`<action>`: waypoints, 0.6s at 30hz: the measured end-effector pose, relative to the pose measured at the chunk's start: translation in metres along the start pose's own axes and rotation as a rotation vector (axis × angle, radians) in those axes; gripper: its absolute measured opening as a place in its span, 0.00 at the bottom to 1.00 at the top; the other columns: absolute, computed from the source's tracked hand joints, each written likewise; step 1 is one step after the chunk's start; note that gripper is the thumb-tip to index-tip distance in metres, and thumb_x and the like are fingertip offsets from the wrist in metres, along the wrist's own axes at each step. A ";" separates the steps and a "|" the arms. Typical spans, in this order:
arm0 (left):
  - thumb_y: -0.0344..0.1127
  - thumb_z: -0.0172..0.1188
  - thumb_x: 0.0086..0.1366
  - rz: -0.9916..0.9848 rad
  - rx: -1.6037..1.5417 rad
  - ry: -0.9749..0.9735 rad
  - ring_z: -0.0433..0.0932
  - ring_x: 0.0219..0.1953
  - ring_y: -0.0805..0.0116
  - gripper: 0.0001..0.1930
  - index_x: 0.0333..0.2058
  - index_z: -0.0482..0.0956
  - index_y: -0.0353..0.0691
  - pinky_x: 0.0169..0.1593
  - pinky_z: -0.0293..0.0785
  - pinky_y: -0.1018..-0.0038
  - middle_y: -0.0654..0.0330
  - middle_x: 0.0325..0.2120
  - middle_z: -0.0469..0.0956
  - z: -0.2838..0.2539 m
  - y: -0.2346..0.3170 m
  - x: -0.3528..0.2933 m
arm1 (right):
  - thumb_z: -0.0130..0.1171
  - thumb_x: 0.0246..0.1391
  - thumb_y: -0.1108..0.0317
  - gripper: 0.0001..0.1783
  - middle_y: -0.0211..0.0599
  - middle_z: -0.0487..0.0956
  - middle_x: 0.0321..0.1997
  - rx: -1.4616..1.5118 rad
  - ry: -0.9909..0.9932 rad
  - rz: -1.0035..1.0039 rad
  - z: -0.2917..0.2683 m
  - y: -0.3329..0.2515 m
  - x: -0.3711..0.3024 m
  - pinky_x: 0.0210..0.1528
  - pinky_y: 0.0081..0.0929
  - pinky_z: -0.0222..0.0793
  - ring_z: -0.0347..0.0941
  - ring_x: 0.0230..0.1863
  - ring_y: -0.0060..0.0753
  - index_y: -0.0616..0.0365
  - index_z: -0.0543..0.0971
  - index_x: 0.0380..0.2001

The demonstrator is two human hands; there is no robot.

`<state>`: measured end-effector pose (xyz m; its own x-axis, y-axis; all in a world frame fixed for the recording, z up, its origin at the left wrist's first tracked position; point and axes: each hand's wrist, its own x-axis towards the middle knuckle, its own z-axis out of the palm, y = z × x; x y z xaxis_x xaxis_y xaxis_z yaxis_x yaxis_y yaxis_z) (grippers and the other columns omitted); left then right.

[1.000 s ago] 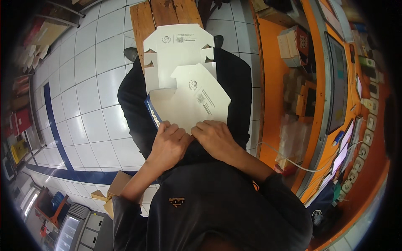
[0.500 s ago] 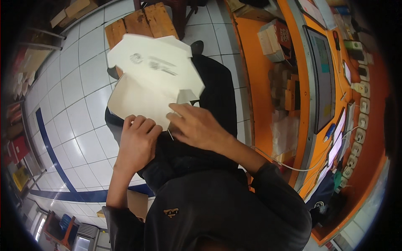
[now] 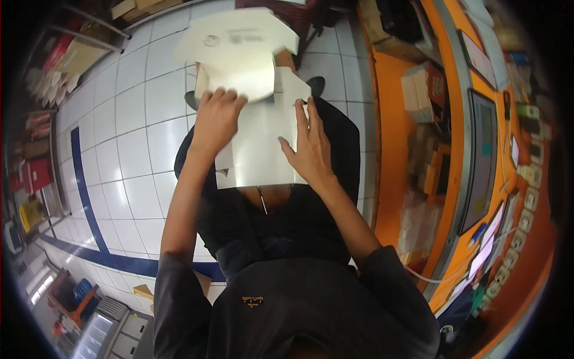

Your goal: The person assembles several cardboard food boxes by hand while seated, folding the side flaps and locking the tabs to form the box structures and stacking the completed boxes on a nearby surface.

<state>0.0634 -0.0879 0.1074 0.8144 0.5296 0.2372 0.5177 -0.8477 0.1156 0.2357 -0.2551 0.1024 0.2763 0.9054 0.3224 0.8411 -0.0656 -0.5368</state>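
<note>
1. White card lies under or beside both of the person's hands. The left hand has its fingers curled at the near edge of a part-folded carton; the thumb is hidden, so I cannot tell whether it pinches the card.
2. Palm down, the right hand is spread, with the thumb held away from the fingers. Its fingertips are at the right edge of a flat carton sheet.
3. Slightly blurred, the part-folded carton is beyond the left hand and overlaps the far left part of the sheet. Its far flap carries dark print; whether it is raised or resting cannot be told.
4. Between the person's thighs, in black trousers, the sheet lies over a brown wooden surface, which shows past its near edge.
5. Nearer the camera is the person's dark shirt, with a small orange emblem.
6. White floor tiles spread to the left, crossed by a dark blue stripe.
7. On the right, orange shelving holds small boxes and clear plastic bags.
8. Farther right are a flat screen and a blue marker; a pale cable curves below them.
9. At the far left, a red box sits above a yellow item.
</note>
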 end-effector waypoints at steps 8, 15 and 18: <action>0.27 0.58 0.59 -0.208 0.087 -0.040 0.80 0.43 0.58 0.10 0.36 0.84 0.46 0.47 0.72 0.59 0.60 0.34 0.81 0.102 -0.092 0.058 | 0.72 0.50 0.52 0.42 0.60 0.70 0.61 0.011 -0.347 0.214 0.135 -0.064 0.003 0.65 0.58 0.64 0.65 0.66 0.62 0.70 0.72 0.61; 0.32 0.64 0.59 -0.199 -0.028 0.009 0.80 0.45 0.56 0.08 0.38 0.84 0.42 0.49 0.72 0.57 0.57 0.36 0.83 0.101 -0.083 0.061 | 0.70 0.49 0.38 0.61 0.80 0.45 0.76 -0.111 -0.491 0.345 0.161 -0.085 -0.012 0.69 0.86 0.35 0.34 0.80 0.77 0.74 0.58 0.71; 0.33 0.64 0.59 -0.192 -0.047 0.002 0.80 0.47 0.55 0.11 0.42 0.83 0.41 0.51 0.71 0.54 0.56 0.39 0.83 0.092 -0.090 0.057 | 0.70 0.49 0.40 0.60 0.78 0.46 0.77 -0.072 -0.501 0.364 0.157 -0.084 -0.013 0.71 0.83 0.36 0.36 0.80 0.74 0.75 0.59 0.70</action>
<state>0.0874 0.0212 0.0217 0.7013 0.6817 0.2085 0.6507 -0.7316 0.2035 0.0883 -0.1953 0.0207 0.3143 0.9054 -0.2853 0.7683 -0.4192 -0.4838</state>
